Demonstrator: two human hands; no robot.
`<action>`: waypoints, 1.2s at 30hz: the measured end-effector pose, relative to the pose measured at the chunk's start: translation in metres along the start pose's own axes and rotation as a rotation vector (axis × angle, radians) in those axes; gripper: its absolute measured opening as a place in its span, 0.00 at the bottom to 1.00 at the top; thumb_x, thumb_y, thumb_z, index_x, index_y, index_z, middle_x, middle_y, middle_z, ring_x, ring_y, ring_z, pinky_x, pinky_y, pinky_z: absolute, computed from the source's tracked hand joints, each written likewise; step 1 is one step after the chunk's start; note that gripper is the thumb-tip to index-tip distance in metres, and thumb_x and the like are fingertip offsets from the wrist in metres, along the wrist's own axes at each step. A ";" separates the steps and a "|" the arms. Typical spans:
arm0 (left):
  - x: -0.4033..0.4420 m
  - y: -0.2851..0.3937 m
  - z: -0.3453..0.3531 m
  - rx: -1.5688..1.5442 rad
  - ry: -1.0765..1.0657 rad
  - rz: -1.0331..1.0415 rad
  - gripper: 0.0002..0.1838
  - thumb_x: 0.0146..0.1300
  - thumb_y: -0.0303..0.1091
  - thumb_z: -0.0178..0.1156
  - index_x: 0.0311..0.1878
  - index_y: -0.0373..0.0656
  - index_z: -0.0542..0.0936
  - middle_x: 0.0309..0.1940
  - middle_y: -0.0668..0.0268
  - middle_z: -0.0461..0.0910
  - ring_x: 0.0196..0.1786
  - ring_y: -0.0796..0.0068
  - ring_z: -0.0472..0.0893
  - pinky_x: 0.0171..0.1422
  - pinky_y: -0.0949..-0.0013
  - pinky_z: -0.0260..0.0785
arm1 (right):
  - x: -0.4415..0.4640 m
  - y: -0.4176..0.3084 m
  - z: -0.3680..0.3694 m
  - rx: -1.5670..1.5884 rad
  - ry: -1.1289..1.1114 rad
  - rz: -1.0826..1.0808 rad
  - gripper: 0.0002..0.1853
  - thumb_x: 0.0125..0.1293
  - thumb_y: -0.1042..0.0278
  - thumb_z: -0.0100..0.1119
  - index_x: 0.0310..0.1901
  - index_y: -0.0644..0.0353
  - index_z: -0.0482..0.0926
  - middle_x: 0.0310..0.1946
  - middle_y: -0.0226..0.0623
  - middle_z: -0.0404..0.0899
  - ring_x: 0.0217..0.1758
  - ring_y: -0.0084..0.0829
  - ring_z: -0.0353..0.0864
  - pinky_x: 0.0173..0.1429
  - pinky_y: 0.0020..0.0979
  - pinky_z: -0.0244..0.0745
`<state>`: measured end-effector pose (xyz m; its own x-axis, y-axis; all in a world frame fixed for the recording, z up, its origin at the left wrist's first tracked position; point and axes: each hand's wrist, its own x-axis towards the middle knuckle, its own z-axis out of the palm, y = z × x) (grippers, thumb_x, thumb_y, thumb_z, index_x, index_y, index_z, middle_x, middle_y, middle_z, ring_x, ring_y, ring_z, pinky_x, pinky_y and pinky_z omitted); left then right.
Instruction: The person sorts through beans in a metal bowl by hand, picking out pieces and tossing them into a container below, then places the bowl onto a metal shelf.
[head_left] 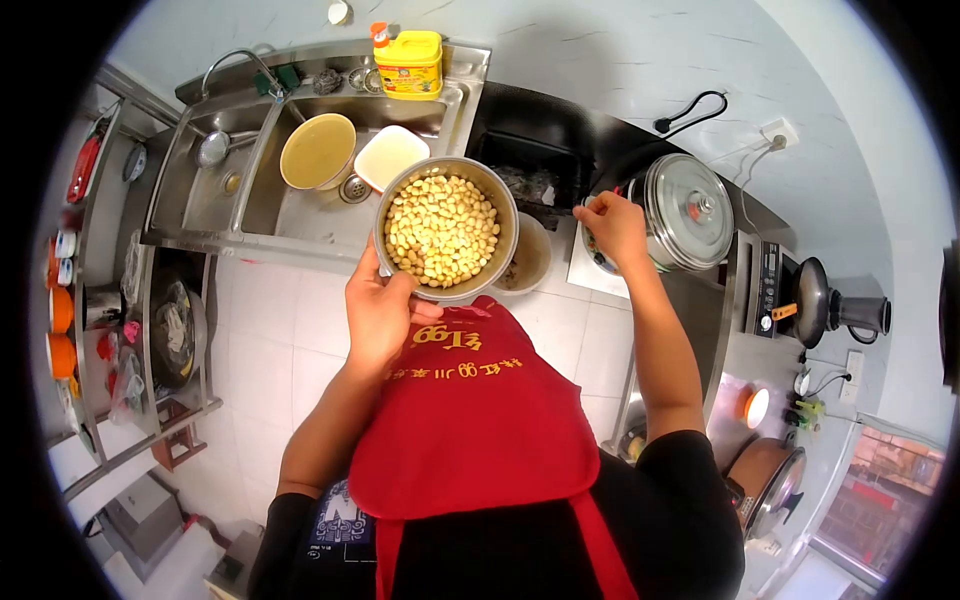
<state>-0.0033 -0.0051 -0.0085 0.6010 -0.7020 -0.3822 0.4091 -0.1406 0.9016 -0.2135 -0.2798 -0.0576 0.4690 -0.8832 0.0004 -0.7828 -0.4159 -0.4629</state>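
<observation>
My left hand [385, 305] grips the near left side of a round metal bowl [509, 240], thumb against the wall. Pale, peeled-looking beans or peanuts [440, 230] fill much of the bowl, which is held level in front of the red apron [470, 410]. To the right, my right hand [615, 228] is raised with its fingertips pinched together; what they hold, if anything, I cannot make out. Beside it stands a steel pot [655, 225] under a glass lid [700, 208]. A bin-like round container [535, 255] is partly hidden behind the bowl.
The steel double sink [255, 210] contains a yellowish basin [318, 152] and a white square-shaped bowl [392, 157]. A yellow detergent jug [410, 65] stands on its back ledge. Shelves [100, 280] line the left. At right are an induction cooker [765, 290], a wok [812, 300] and a brown pot [765, 480].
</observation>
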 end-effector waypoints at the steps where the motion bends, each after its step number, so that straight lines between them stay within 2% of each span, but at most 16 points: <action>1: 0.000 0.000 0.000 -0.002 0.005 0.000 0.35 0.68 0.18 0.46 0.79 0.42 0.58 0.45 0.51 0.85 0.25 0.67 0.87 0.27 0.70 0.84 | -0.001 -0.002 -0.001 0.002 -0.005 -0.004 0.15 0.63 0.56 0.70 0.32 0.61 0.85 0.24 0.43 0.84 0.30 0.42 0.85 0.39 0.38 0.78; 4: 0.000 -0.001 0.000 0.008 0.011 0.008 0.35 0.68 0.18 0.46 0.79 0.42 0.58 0.45 0.51 0.85 0.25 0.68 0.86 0.27 0.70 0.84 | -0.008 -0.014 -0.006 0.247 -0.077 0.110 0.18 0.71 0.54 0.64 0.33 0.63 0.85 0.22 0.37 0.83 0.26 0.27 0.81 0.35 0.32 0.76; 5: 0.000 -0.002 0.000 0.009 0.016 0.011 0.35 0.68 0.18 0.46 0.79 0.42 0.58 0.45 0.51 0.85 0.25 0.68 0.86 0.27 0.70 0.84 | -0.012 -0.014 -0.001 0.250 -0.080 0.106 0.18 0.71 0.54 0.64 0.33 0.63 0.85 0.22 0.37 0.83 0.26 0.27 0.81 0.35 0.32 0.76; 7: 0.002 -0.002 0.001 0.007 0.023 -0.030 0.35 0.68 0.18 0.45 0.79 0.42 0.58 0.44 0.50 0.85 0.25 0.68 0.86 0.28 0.70 0.83 | -0.021 -0.017 0.010 0.703 -0.172 0.011 0.14 0.75 0.58 0.60 0.42 0.63 0.85 0.29 0.32 0.86 0.29 0.20 0.80 0.32 0.25 0.73; 9: 0.000 0.000 0.001 0.006 0.034 -0.022 0.35 0.67 0.18 0.45 0.79 0.42 0.58 0.44 0.51 0.85 0.25 0.68 0.86 0.28 0.70 0.83 | -0.041 -0.044 0.002 0.941 -0.401 0.058 0.19 0.78 0.63 0.54 0.63 0.64 0.75 0.35 0.38 0.86 0.31 0.23 0.84 0.34 0.24 0.79; 14: 0.001 -0.004 -0.002 0.017 0.011 -0.036 0.35 0.66 0.18 0.44 0.78 0.40 0.59 0.41 0.51 0.85 0.24 0.68 0.86 0.26 0.70 0.83 | -0.080 -0.112 0.010 0.960 -0.571 0.061 0.27 0.78 0.67 0.49 0.75 0.61 0.58 0.30 0.41 0.84 0.24 0.26 0.82 0.27 0.25 0.78; 19: -0.008 -0.004 -0.001 -0.033 0.053 0.050 0.29 0.63 0.18 0.48 0.70 0.35 0.67 0.41 0.49 0.85 0.22 0.68 0.85 0.23 0.71 0.80 | -0.098 -0.134 0.007 0.883 -0.471 0.012 0.29 0.74 0.73 0.45 0.76 0.61 0.55 0.28 0.41 0.82 0.19 0.24 0.79 0.23 0.24 0.76; 21: -0.004 -0.007 -0.008 -0.080 0.056 0.103 0.28 0.63 0.18 0.48 0.69 0.35 0.68 0.40 0.48 0.85 0.22 0.67 0.84 0.23 0.70 0.80 | -0.101 -0.133 0.021 0.890 -0.269 -0.128 0.29 0.73 0.74 0.45 0.75 0.59 0.57 0.26 0.40 0.81 0.17 0.23 0.77 0.21 0.24 0.73; 22: 0.008 -0.013 -0.012 -0.061 0.034 0.028 0.31 0.64 0.18 0.47 0.72 0.37 0.65 0.42 0.49 0.84 0.22 0.67 0.85 0.24 0.70 0.81 | -0.096 -0.131 0.029 0.863 -0.204 -0.181 0.29 0.73 0.75 0.45 0.75 0.59 0.58 0.25 0.39 0.81 0.16 0.23 0.76 0.19 0.24 0.72; 24: 0.021 -0.016 -0.017 -0.053 0.012 -0.087 0.35 0.64 0.17 0.45 0.77 0.41 0.60 0.45 0.49 0.84 0.23 0.66 0.85 0.25 0.69 0.82 | -0.087 -0.136 0.029 0.856 -0.311 -0.066 0.28 0.73 0.76 0.45 0.74 0.59 0.59 0.27 0.40 0.82 0.15 0.22 0.75 0.19 0.24 0.72; 26: 0.015 -0.010 -0.019 -0.067 0.023 -0.024 0.36 0.64 0.17 0.44 0.78 0.41 0.59 0.46 0.49 0.83 0.23 0.66 0.85 0.25 0.69 0.82 | -0.086 -0.149 0.019 0.857 -0.396 0.063 0.27 0.72 0.77 0.45 0.73 0.59 0.60 0.30 0.42 0.83 0.15 0.21 0.74 0.19 0.23 0.72; 28: -0.005 -0.006 -0.020 -0.067 0.009 0.099 0.37 0.65 0.18 0.44 0.80 0.43 0.57 0.46 0.49 0.83 0.24 0.66 0.85 0.26 0.69 0.82 | -0.105 -0.148 0.020 0.913 -0.293 -0.052 0.27 0.73 0.76 0.45 0.73 0.59 0.60 0.28 0.40 0.82 0.16 0.20 0.74 0.19 0.23 0.72; 31: 0.003 -0.007 -0.020 -0.095 0.036 0.100 0.37 0.65 0.18 0.45 0.80 0.43 0.58 0.47 0.50 0.83 0.23 0.67 0.85 0.25 0.69 0.82 | -0.097 -0.150 0.026 1.006 -0.173 -0.174 0.28 0.73 0.76 0.45 0.74 0.59 0.58 0.24 0.38 0.80 0.16 0.19 0.75 0.19 0.22 0.70; 32: 0.014 -0.002 -0.022 -0.058 0.038 -0.026 0.37 0.65 0.18 0.45 0.79 0.43 0.58 0.47 0.50 0.83 0.22 0.67 0.84 0.25 0.69 0.82 | -0.087 -0.152 0.027 0.982 -0.269 -0.081 0.29 0.73 0.76 0.45 0.74 0.60 0.57 0.24 0.38 0.80 0.16 0.20 0.75 0.19 0.22 0.71; 33: 0.007 0.000 -0.022 -0.056 0.036 -0.028 0.37 0.65 0.18 0.45 0.79 0.43 0.58 0.47 0.50 0.83 0.22 0.67 0.84 0.25 0.69 0.82 | -0.083 -0.154 0.027 0.957 -0.363 0.007 0.29 0.73 0.77 0.45 0.74 0.61 0.56 0.24 0.38 0.80 0.16 0.20 0.75 0.19 0.22 0.71; 36: -0.001 0.010 -0.021 -0.098 0.075 0.074 0.32 0.62 0.17 0.46 0.72 0.34 0.65 0.38 0.50 0.83 0.19 0.66 0.83 0.21 0.70 0.81 | -0.093 -0.162 0.013 0.975 -0.338 -0.022 0.28 0.73 0.76 0.45 0.73 0.62 0.57 0.23 0.38 0.80 0.16 0.21 0.75 0.18 0.23 0.71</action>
<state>0.0145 0.0084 -0.0034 0.6803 -0.6529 -0.3330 0.4249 -0.0189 0.9051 -0.1251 -0.1274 0.0055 0.6874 -0.7080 -0.1621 -0.1715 0.0587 -0.9834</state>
